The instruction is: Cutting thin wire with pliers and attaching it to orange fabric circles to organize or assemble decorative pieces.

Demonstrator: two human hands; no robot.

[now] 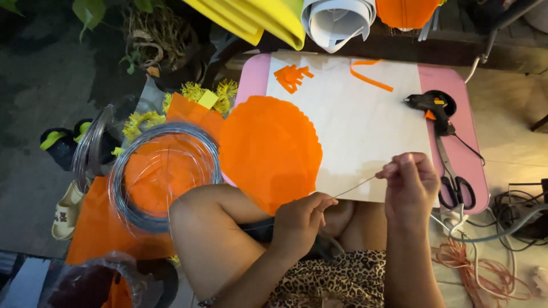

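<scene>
Head view: left hand [299, 219] and right hand [410, 185] each pinch a thin wire [354, 187].

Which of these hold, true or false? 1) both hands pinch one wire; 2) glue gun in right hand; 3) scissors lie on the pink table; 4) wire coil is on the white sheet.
1) True: the left hand and right hand pinch a thin wire between them.
2) False: the glue gun lies on the pink table, unheld.
3) True: the scissors lie near its right edge.
4) False: the wire coil sits left of the table, off the white sheet.
</scene>
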